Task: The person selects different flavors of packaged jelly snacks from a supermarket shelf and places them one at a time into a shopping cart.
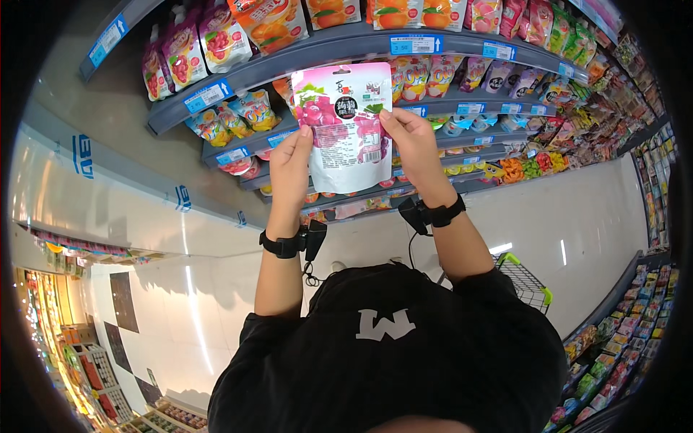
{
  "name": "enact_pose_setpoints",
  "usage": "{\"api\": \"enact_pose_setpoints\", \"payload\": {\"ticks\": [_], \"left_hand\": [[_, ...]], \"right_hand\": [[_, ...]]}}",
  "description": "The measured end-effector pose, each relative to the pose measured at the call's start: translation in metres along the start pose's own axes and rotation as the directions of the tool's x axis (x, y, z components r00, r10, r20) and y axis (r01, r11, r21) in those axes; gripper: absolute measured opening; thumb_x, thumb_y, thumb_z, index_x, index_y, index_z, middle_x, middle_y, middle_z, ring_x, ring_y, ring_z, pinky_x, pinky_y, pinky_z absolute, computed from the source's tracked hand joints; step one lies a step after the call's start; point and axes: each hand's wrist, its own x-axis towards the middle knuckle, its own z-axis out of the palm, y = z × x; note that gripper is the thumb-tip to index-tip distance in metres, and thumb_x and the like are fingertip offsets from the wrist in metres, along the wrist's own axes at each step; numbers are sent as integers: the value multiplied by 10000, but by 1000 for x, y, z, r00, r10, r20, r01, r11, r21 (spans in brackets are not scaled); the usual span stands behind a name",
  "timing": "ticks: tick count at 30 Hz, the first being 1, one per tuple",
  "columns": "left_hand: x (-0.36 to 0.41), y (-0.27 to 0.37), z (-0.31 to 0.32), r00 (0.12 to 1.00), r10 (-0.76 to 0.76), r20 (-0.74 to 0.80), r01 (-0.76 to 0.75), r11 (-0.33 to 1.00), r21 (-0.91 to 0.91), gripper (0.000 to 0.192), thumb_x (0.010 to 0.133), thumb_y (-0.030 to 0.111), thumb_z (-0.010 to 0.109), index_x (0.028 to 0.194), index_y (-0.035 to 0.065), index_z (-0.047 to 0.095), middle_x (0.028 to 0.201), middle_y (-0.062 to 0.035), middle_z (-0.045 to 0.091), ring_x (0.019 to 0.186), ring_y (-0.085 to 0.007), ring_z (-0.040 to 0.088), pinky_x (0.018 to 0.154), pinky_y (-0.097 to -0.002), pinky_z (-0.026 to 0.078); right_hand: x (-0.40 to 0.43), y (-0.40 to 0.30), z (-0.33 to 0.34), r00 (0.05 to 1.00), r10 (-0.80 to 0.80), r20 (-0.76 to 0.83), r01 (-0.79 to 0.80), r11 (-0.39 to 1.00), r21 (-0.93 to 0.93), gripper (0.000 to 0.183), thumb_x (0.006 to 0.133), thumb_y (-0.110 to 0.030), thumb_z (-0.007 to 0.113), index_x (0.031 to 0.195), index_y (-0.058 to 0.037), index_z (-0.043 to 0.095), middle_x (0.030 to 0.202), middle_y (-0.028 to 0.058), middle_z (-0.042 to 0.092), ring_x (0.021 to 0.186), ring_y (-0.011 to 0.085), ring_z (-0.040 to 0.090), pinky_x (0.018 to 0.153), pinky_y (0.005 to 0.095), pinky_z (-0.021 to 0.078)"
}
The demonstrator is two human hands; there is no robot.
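A white and pink snack pouch (346,176) with grapes printed on it is held upright between my two hands, in front of the shelves. My left hand (291,162) pinches its left edge, thumb on the side facing me. On the opposite edge, my right hand (414,138) grips the pouch in the same way. The side towards me bears small print and a barcode, and a hang hole is cut in its top. The fingers behind the pouch are hidden. Black straps with small devices sit on both wrists.
Grape pouches (222,40) and orange pouches (273,24) stand on the upper shelf (346,46), which has price tags along its edge. A wire shopping cart (522,281) with green corners is at my right. More stocked shelves (622,325) line the aisle's right side.
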Motion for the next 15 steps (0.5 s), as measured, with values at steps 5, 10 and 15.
{"api": "enact_pose_setpoints", "payload": {"ticks": [5, 10, 15], "left_hand": [[0, -1, 1, 1000, -12, 9, 12, 999, -47, 335, 1007, 273, 514, 988, -22, 671, 887, 16, 658, 767, -18, 516, 685, -185, 414], [-2, 2, 3, 1000, 7, -18, -9, 994, -113, 336, 1006, 277, 515, 1029, -25, 660, 899, 2, 673, 754, -23, 537, 669, -189, 426], [-3, 3, -1, 995, 60, -82, -62, 998, -21, 334, 1002, 274, 524, 950, -25, 665, 819, 25, 642, 709, -18, 496, 622, -204, 411]], "right_hand": [[0, -5, 0, 1000, 10, 13, -10, 999, 35, 258, 957, -150, 587, 1098, 61, 634, 970, 25, 660, 852, 48, 572, 757, 198, 449], [2, -11, 0, 998, 34, 53, -33, 999, -10, 232, 958, -148, 584, 1058, 55, 637, 939, 11, 660, 838, 44, 571, 757, 198, 451], [-2, -5, 17, 992, -130, 4, 127, 964, -233, 268, 939, -168, 607, 1096, 49, 593, 979, 61, 638, 892, 92, 571, 779, 244, 459]]}}
